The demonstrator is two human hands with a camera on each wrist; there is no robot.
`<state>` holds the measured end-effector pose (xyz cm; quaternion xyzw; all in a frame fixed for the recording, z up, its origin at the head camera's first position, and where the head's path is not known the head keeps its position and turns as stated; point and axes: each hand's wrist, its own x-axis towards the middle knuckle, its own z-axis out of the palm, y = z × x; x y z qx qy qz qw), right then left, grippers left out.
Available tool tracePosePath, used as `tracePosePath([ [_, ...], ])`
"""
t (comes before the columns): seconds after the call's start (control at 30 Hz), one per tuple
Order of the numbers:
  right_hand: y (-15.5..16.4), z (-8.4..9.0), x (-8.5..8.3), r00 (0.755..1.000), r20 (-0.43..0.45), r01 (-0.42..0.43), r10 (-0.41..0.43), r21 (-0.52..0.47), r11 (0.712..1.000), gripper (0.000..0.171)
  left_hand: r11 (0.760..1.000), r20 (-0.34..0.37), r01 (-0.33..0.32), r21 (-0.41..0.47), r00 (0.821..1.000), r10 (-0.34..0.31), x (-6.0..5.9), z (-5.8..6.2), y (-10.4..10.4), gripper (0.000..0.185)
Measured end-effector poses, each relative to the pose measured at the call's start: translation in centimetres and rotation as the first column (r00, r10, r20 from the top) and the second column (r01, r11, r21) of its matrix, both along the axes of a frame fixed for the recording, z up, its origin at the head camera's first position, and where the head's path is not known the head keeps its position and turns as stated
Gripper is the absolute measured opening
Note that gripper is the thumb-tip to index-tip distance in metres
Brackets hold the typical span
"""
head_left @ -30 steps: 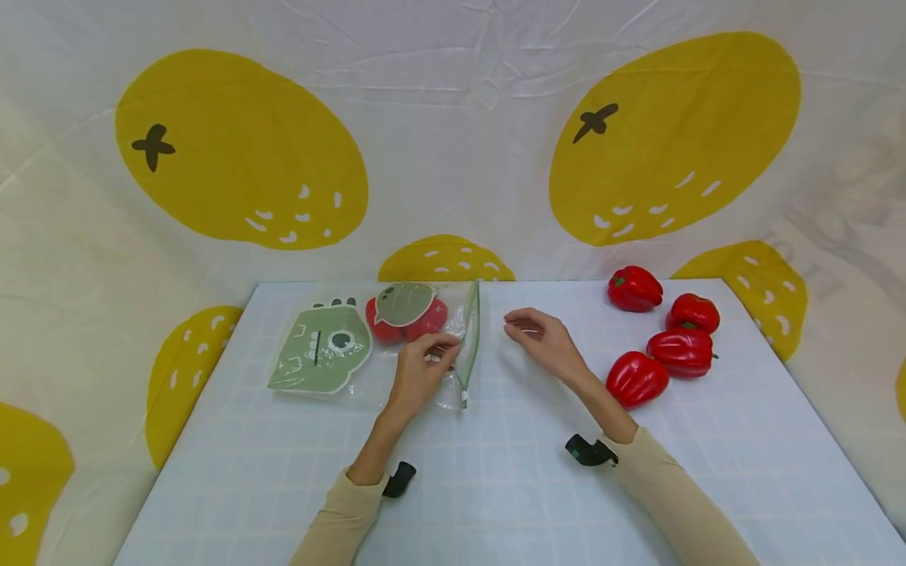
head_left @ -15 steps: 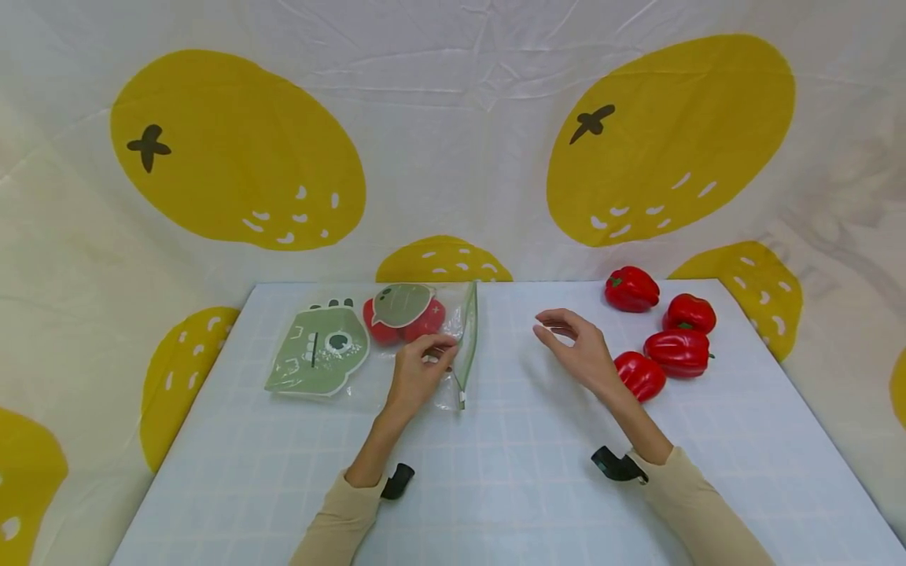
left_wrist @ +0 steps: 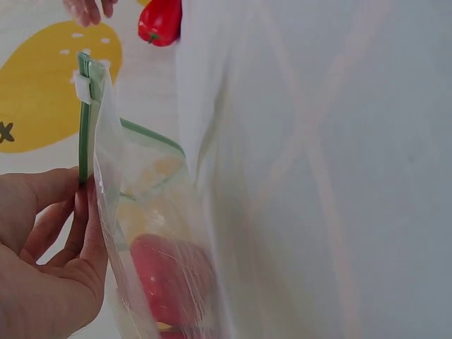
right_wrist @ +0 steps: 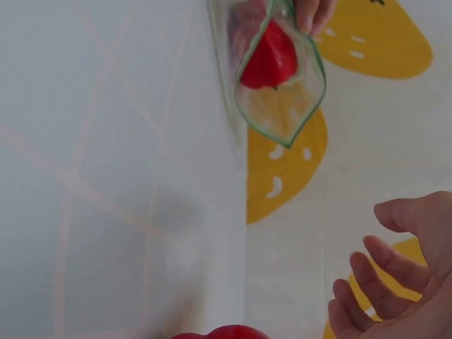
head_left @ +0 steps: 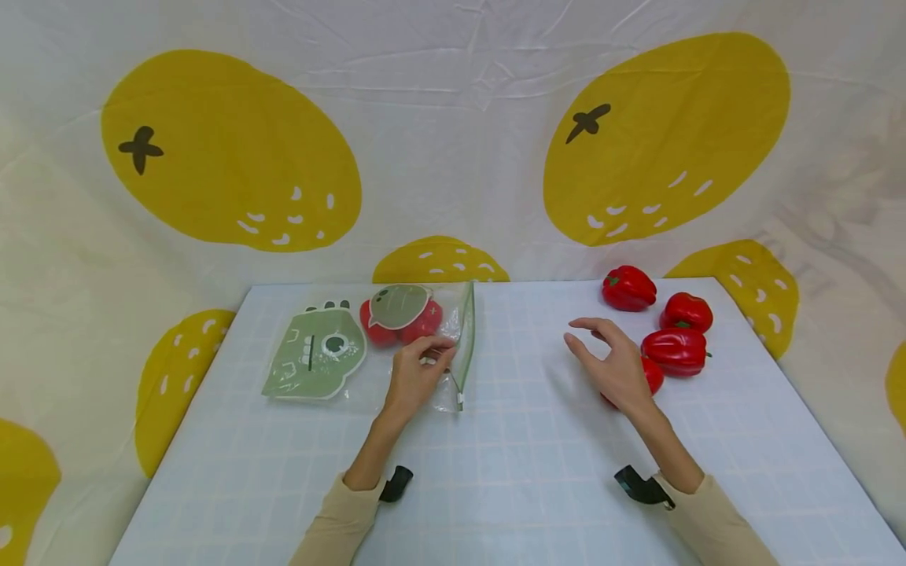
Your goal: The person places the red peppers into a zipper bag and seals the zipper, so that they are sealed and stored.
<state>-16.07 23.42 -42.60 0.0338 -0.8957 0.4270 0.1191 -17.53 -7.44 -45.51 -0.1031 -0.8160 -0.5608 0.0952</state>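
- White cloth printed with big yellow fruit shapes, the backdrop (head_left: 453,141), hangs behind the far edge and drapes past both side edges of the bench (head_left: 510,472).
- The pale, grid-patterned bench has a broad bare stretch between the two hands and along its near half.
- A clear zip bag (head_left: 425,338) with a green zipper edge lies at the far left-centre, its mouth facing right; red peppers show inside it under a green printed patch.
- Its mouth gapes open in the right wrist view, with one pepper just inside.
- A flat green dinosaur-print bag (head_left: 316,355) lies just left of the zip bag, near the left edge of the bench.
- The left hand (head_left: 414,375) pinches the upper lip of the zip bag by the zipper, fingers curled on the plastic.
- The right hand (head_left: 617,363) hovers with fingers spread wide, holding nothing, over the nearest red pepper (head_left: 653,373), well apart from the bag.
- Three more peppers (head_left: 675,348) sit near the far right corner, close together.
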Motion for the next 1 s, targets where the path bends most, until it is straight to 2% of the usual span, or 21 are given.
tracePosePath([
  [0.37,2.2,-0.6,2.0,0.994,-0.054,0.100,-0.097,0.075,0.992,0.043,1.000,0.015,0.000,0.004,1.000,0.000,0.0,-0.2,-0.2,0.015],
  [0.6,3.8,-1.1,2.6,0.991,-0.086,0.112,-0.105,0.082,0.990,0.048,1.000,0.014,-0.009,0.006,1.000,0.009,0.1,0.0,-0.2,0.014],
  [1.0,5.5,-1.7,4.0,0.988,-0.089,0.139,-0.126,0.157,0.978,0.057,1.000,0.010,-0.004,0.008,1.000,0.004,0.0,0.0,-0.1,0.014],
])
